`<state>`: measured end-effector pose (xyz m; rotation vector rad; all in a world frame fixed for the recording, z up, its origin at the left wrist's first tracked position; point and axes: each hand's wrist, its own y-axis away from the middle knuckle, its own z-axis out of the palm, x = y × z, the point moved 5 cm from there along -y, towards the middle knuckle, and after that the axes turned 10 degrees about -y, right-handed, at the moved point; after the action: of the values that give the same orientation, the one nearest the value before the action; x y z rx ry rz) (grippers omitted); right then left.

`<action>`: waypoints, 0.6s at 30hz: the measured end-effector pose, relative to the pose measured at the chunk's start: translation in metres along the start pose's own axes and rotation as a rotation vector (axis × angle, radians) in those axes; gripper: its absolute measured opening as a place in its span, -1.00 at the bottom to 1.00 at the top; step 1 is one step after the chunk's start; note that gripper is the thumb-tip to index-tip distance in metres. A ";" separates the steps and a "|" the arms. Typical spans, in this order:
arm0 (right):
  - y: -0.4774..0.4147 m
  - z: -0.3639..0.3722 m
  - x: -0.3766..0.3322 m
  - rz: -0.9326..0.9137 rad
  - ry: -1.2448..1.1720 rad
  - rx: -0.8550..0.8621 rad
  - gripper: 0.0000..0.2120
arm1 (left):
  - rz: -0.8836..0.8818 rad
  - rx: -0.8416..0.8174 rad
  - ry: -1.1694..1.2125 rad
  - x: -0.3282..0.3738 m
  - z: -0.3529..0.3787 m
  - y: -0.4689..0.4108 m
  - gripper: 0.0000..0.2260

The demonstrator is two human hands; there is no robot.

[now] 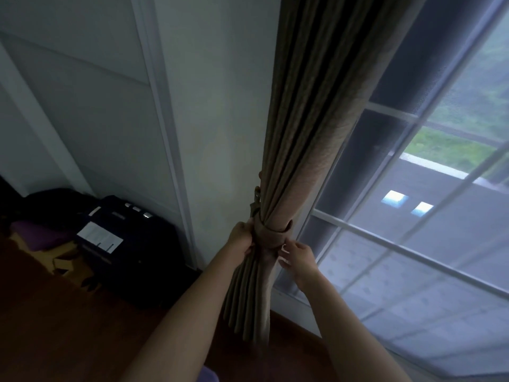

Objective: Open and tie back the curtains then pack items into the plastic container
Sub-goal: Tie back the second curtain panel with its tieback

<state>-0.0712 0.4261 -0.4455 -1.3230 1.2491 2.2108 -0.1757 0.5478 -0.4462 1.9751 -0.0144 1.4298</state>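
- From where I stand, the tan pleated fabric curtain [297, 150] is drawn off the white-framed window [385, 238]. It is bunched into one thick column against the wall, with its hem hanging near the dark wooden floor [68, 312].
- A matching tan fabric tieback band [271, 237] is wrapped round the bundle at its narrowest point. Its end runs up towards a small metal wall hook [257, 195] just beside the curtain's left edge.
- The left hand [242, 239] is clenched on the band's left end, fingers curled out of sight behind the folds.
- The right hand [298, 260] sits at the band's lower right edge with fingertips against the cloth. I cannot tell whether it pinches the band or only touches it.
- This looks like the finishing of the tie-back on this side, so the task seems early. No plastic container is in sight, only a black hard-shell suitcase [129, 244] lying in the corner.
- To do it well, I'd keep the left end taut toward the hook and use the right fingers to level the band, so it lies flat with no pleat slipping out beneath. I'd check the loop is seated on the hook before letting go.
- The risk is a loose wrap, since heavy cloth would likely sag and slide through.
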 end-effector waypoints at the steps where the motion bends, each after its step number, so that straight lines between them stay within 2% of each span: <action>1: 0.002 -0.001 -0.005 -0.067 0.070 0.030 -0.81 | 0.042 0.087 -0.030 -0.001 -0.003 -0.002 -0.72; 3: 0.015 -0.005 -0.023 -0.315 0.219 0.129 -0.88 | 0.217 0.278 -0.107 0.004 -0.012 0.002 -0.77; 5: 0.036 -0.003 -0.046 -0.584 0.244 0.149 -0.91 | 0.506 0.389 -0.149 0.020 -0.018 0.018 -0.92; 6: 0.046 0.001 -0.056 -0.682 0.232 0.121 -0.89 | 0.649 0.404 -0.173 0.030 -0.019 0.028 -0.97; 9: 0.072 0.012 -0.082 -0.940 0.274 0.071 -0.82 | 0.949 0.409 -0.227 0.052 -0.020 0.057 -0.89; 13: 0.097 0.028 -0.105 -1.208 0.505 0.177 -0.66 | 1.075 0.411 -0.227 0.071 -0.021 0.079 -0.81; 15: 0.102 0.038 -0.109 -1.228 0.645 0.219 -0.62 | 1.098 0.405 -0.213 0.073 -0.019 0.085 -0.79; 18: 0.101 0.043 -0.110 -1.203 0.738 0.223 -0.71 | 1.091 0.380 -0.239 0.077 -0.018 0.087 -0.81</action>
<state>-0.0978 0.4204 -0.2921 -2.0700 0.4973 0.7551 -0.1945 0.5196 -0.3339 2.5906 -1.1570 1.8923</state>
